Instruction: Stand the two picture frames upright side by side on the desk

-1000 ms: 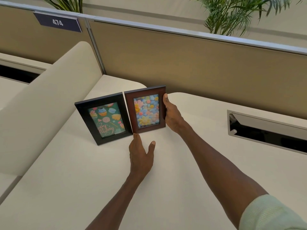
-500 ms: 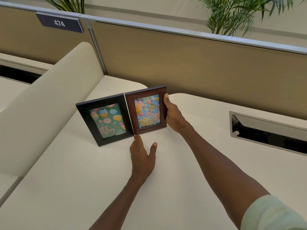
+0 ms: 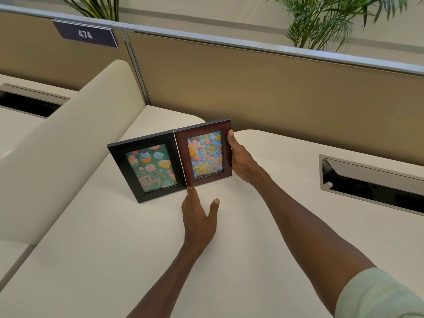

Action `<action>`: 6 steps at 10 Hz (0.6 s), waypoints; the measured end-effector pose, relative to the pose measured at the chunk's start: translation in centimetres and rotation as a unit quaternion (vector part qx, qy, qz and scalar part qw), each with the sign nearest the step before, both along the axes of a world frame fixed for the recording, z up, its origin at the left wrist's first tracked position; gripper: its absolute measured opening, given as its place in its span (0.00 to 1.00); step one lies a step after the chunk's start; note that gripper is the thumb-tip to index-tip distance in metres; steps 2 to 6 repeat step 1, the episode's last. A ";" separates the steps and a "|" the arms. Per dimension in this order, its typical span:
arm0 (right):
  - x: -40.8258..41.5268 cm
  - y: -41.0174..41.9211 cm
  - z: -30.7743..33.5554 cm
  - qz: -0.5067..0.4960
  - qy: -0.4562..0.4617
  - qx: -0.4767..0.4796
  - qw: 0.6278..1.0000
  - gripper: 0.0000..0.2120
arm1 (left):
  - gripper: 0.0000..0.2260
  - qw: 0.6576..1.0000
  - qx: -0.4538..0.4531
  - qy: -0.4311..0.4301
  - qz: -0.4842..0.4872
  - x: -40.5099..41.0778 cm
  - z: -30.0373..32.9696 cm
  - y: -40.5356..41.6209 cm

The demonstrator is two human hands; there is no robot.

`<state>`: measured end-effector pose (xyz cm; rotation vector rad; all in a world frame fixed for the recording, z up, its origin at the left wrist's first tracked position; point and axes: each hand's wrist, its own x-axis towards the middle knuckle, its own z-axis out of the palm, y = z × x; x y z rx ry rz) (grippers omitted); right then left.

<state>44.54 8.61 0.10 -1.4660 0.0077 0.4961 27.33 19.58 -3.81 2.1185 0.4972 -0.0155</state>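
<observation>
Two picture frames stand upright and touching on the cream desk [image 3: 114, 260]. The black frame [image 3: 119, 166] on the left shows cupcakes on green. The brown frame [image 3: 182, 157] on the right shows coloured flowers. My right hand [image 3: 241, 160] grips the brown frame's right edge, thumb on the front and fingers hidden behind it. My left hand [image 3: 199, 216] lies flat on the desk in front, fingers apart, its fingertips touching the brown frame's lower left corner.
A tan partition [image 3: 275, 92] runs close behind the frames, with a "474" sign [image 3: 85, 34] and plants above. A cream curved divider [image 3: 57, 145] rises on the left. A metal cable slot [image 3: 371, 182] is set into the desk at right.
Both frames and both hands hold nearly the same positions; only the camera view has shifted slightly.
</observation>
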 end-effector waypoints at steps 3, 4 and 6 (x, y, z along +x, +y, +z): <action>-0.4 -0.1 0.0 0.008 0.006 0.003 1.000 0.25 | 0.37 1.000 -0.010 -0.007 0.009 -0.1 0.1 0.1; -0.4 -0.1 0.0 0.008 0.006 0.003 1.000 0.25 | 0.37 1.000 -0.010 -0.007 0.009 -0.1 0.1 0.1; -0.4 -0.1 0.0 0.008 0.006 0.003 1.000 0.25 | 0.37 1.000 -0.010 -0.007 0.009 -0.1 0.1 0.1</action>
